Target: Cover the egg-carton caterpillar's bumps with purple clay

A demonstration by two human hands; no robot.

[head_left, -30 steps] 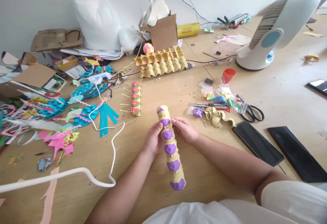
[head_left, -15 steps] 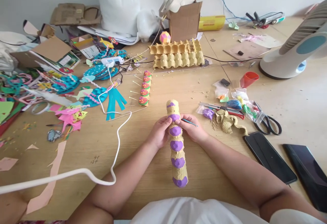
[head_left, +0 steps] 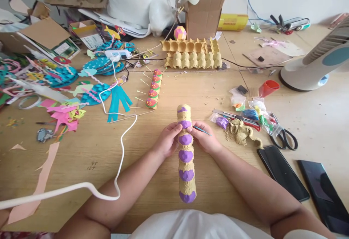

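Soft, bright light pales the tabletop [head_left: 321,122] at right; frame edges look stretched.

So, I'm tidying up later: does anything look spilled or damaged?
Yes: a torn tan scrap lies beside the purple packet, with crumbs strewn at its left. Its ragged, curled shape and the loose bits look messy.

Tabletop [head_left: 147,170], nearer the wearer and well L of L-hand fingers [head_left: 177,127]: dark handwritten nos. [head_left: 92,165] in two lines; lower reads approx. "124", upper two digits unclear. Yellow roll [head_left: 233,22], beyond and R of R-hand fingers [head_left: 195,132]: red lettering, blurred, illeg. Open cardboard box [head_left: 45,35], far L beyond L-hand fingers: white label [head_left: 64,47], print too small. Small carton [head_left: 87,38] adj.: printed white side, likewise illeg.
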